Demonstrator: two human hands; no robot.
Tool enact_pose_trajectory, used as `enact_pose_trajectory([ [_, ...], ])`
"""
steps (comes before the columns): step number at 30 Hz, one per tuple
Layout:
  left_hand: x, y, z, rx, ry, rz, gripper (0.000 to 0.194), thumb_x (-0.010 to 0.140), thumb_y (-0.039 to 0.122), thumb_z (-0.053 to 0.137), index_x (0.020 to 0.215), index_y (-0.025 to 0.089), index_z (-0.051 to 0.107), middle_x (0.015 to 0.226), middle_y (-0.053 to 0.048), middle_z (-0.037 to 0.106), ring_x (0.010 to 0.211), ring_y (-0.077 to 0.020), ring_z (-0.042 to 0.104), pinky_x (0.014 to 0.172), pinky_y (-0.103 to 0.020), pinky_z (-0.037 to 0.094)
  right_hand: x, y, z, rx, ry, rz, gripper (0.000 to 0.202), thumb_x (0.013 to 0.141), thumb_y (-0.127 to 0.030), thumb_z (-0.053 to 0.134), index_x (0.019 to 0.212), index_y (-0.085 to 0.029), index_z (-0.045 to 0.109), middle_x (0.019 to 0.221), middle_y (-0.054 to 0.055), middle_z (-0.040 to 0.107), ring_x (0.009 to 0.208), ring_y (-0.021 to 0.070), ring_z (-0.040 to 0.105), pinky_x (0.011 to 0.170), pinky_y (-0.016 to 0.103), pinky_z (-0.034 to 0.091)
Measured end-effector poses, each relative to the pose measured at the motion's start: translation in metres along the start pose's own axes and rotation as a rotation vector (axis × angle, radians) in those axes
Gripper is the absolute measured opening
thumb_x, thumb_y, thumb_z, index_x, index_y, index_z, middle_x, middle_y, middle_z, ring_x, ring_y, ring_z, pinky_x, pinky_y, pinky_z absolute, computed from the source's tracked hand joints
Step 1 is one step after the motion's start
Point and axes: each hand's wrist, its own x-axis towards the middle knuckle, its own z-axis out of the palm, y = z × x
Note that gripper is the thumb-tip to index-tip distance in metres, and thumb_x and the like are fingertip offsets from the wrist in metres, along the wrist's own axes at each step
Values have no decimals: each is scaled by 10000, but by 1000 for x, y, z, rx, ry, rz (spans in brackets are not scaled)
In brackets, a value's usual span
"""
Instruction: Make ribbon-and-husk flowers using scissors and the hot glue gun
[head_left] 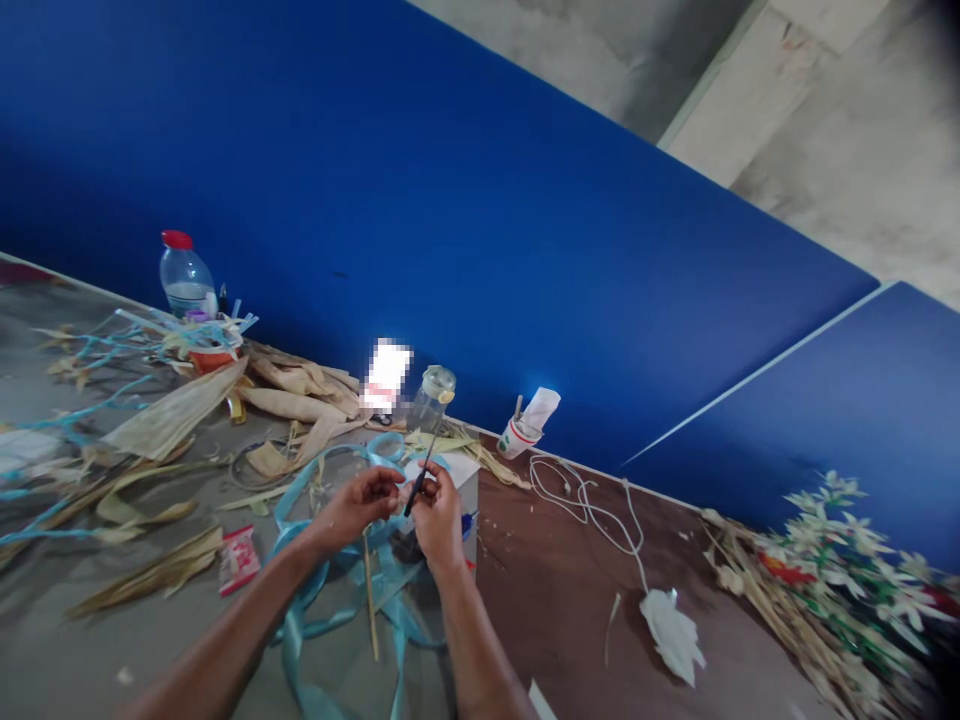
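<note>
My right hand is closed around a slim black-handled tool whose thin pointed end rises up and away; I cannot tell its exact kind. Close beside it, my left hand has its fingers pinched together near the tool's handle. Whatever small thing lies between those fingertips is too small to make out. Light blue ribbon lies in loops under and around both wrists. Below my left hand, a thin tan stick lies over the ribbon.
Dried husks, a candy packet and a red-capped bottle are at left. Behind my hands stand a blurred bright screen and a lidded jar. A paper cup, white cable and white flowers are rightward. A blue partition rises behind.
</note>
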Motion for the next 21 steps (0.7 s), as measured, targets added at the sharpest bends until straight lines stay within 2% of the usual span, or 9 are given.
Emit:
enact_pose_trajectory([
  [4,0,-1,2,20,-22,-5,406,672,366,719,1006,160,613,651,23,539,563,-102,476,534,-236,365,4,5,-3,-14,52,-36,433,634,-176,600,1058,-145,518,724,-1,674,604,138,617,556,234,475],
  [11,-3,8,0,-77,140,72,351,694,313,707,995,187,577,679,38,536,605,-109,529,607,-252,421,0,9,3,-27,42,-45,434,644,-206,610,1064,-141,518,763,16,672,637,141,602,555,232,463],
  [18,-5,7,5,-107,104,68,396,645,313,756,978,198,576,686,27,563,636,-126,546,628,-258,440,-1,16,6,-67,76,-96,390,648,-191,599,1032,-150,545,724,-4,633,646,141,610,590,240,496],
  [21,-5,7,1,-84,130,41,405,676,340,736,1034,212,597,731,9,595,720,-147,571,692,-269,443,-2,12,3,-80,4,-98,387,663,-181,585,1046,-154,536,773,15,666,695,152,643,641,254,519],
])
